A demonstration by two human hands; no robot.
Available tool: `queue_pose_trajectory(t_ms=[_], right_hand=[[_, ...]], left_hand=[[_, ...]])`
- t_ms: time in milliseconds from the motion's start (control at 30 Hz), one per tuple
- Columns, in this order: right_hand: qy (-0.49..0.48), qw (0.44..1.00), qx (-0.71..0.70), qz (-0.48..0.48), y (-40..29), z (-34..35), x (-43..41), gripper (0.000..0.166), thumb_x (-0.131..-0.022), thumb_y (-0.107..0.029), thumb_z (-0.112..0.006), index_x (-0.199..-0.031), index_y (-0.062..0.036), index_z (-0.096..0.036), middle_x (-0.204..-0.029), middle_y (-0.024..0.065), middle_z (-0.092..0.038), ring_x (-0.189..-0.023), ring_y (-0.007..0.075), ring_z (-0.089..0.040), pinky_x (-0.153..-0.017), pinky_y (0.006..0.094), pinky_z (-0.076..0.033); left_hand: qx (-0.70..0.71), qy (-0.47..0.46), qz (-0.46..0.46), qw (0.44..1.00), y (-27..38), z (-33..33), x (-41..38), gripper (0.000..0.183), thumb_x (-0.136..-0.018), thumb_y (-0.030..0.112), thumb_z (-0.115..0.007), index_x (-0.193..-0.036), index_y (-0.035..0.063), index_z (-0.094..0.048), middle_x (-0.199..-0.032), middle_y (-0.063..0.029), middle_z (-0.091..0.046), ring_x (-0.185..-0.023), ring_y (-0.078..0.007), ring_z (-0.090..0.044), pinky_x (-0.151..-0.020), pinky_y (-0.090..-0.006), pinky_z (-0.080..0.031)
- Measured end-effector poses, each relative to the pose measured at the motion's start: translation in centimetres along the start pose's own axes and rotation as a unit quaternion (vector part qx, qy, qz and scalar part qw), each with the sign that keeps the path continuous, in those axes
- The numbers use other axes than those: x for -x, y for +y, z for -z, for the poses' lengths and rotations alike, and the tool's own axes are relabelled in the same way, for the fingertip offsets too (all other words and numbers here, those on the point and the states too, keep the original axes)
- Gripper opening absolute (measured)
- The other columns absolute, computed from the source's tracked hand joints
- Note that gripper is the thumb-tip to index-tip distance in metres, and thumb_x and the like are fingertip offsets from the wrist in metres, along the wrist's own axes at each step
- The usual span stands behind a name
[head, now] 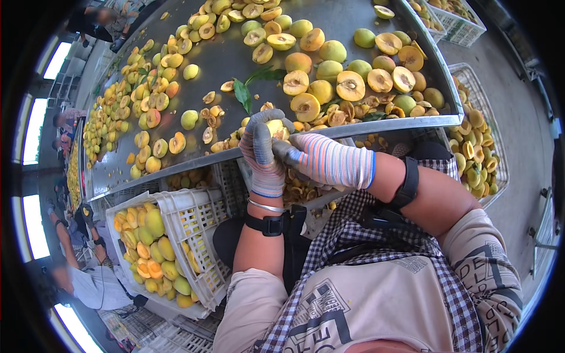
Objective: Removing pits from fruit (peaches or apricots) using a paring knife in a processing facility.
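Observation:
My left hand (263, 152), in a striped knit glove with grey-coated fingers, holds a pale yellow piece of peach (277, 129) just above the table's near edge. My right hand (324, 156), gloved the same way, meets it from the right, its fingers bent against the peach and the left fingers. Whether the right hand holds a tool is hidden. Beyond the hands, halved and whole peaches (351, 85) lie on the metal table (212, 73). A heap of peach scraps and stones (348, 114) lies along its near edge. Green leaves (242, 95) lie beside the fruit.
A raised metal rim (397, 125) borders the table. At left a tilted white plastic crate (194, 220) holds peaches; another crate (501, 172) of halves stands on the floor at right. Scraps (300, 192) lie below the table. Another person (95, 282) is at far left.

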State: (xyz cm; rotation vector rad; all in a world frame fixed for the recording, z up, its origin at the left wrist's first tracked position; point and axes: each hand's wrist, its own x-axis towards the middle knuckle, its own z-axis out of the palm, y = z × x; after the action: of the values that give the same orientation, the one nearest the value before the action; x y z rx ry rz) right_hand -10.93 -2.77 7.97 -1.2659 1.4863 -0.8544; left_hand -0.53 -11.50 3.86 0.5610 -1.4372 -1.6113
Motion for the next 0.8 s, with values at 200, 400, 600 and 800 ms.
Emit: queue_pose_trajectory(t_ms=[200, 400, 600, 800], right_hand=[[0.064, 0.967, 0.244, 0.031, -0.3, 0.0, -0.1, 0.035, -0.089, -0.028, -0.052, -0.095, 0.006, -0.051, -0.067, 0.021, -0.06, -0.065, 0.0384, -0.061, -0.058, 0.0452, -0.049], [0.029, 0.939, 0.344, 0.004, -2.0, 1.0, 1.6, 0.03, -0.083, -0.023, -0.058, -0.096, 0.0034, -0.054, -0.074, 0.0178, -0.064, -0.071, 0.0344, -0.064, -0.06, 0.0422, -0.052], [0.001, 0.926, 0.377, 0.013, -0.7, 0.9, 2.5, 0.033, -0.076, -0.021, -0.064, -0.099, 0.0022, -0.056, -0.076, 0.0163, -0.064, -0.075, 0.0322, -0.065, -0.063, 0.0403, -0.053], [-0.1, 0.9, 0.421, -0.051, -2.2, 1.8, 2.2, 0.035, -0.076, -0.016, -0.062, -0.107, 0.0001, -0.055, -0.085, 0.0161, -0.067, -0.082, 0.0303, -0.066, -0.067, 0.0397, -0.053]], left_hand=[[-0.076, -0.027, 0.069, 0.994, 1.1, 0.9, -0.6, 0.039, -0.09, 0.037, -0.051, -0.093, 0.0, -0.063, -0.08, -0.0068, -0.064, -0.078, -0.0142, -0.058, -0.076, -0.0288, -0.046], [-0.223, -0.058, 0.074, 0.97, 1.7, 1.8, -0.3, 0.036, -0.092, 0.03, -0.047, -0.088, -0.0006, -0.065, -0.08, -0.0072, -0.066, -0.078, -0.0148, -0.061, -0.074, -0.0303, -0.049], [-0.08, 0.096, 0.095, 0.988, 2.1, 3.4, -0.3, 0.042, -0.09, 0.041, -0.047, -0.102, 0.0021, -0.058, -0.081, -0.0068, -0.063, -0.074, -0.0152, -0.059, -0.068, -0.0262, -0.047], [-0.343, -0.147, 0.063, 0.925, 4.9, 2.9, 2.1, 0.04, -0.07, 0.018, -0.077, -0.103, 0.0047, -0.058, -0.093, -0.009, -0.064, -0.085, -0.0162, -0.061, -0.078, -0.03, -0.05]])
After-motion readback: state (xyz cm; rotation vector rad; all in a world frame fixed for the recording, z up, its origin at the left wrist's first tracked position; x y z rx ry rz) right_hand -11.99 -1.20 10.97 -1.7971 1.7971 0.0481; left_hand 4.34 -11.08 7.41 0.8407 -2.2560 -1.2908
